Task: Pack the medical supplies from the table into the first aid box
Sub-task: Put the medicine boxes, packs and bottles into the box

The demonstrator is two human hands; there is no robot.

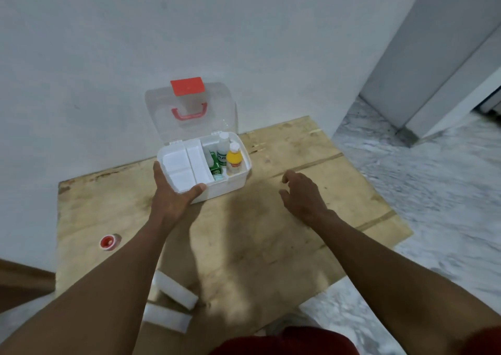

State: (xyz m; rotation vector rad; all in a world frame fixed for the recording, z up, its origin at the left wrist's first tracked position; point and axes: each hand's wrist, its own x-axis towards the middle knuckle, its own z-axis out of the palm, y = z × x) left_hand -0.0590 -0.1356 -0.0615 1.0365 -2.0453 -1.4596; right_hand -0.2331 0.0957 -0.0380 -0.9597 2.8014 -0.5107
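A white first aid box (230, 185) is seen standing open on a worn wooden board (271, 232) set against a pale wall, its clear lid (162, 110), fitted with a red handle (189, 112) and a red latch (187, 86), raised upright behind it. The near left corner of the box is gripped by the left hand (173, 192), thumb laid along the front rim and fingers wrapped around the left side. The right hand (301, 194) is held open and empty just above the board, to the right of the box, fingers loosely curled. A white divided tray (187, 167) is seated in the box's left half; beside it are packed a white bottle (222, 148), a yellow bottle (233, 159) and a green carton (216, 163). Two white rolls (176, 289) are left on the board's near edge, and a small red-centred roll (109, 242) at its left edge.
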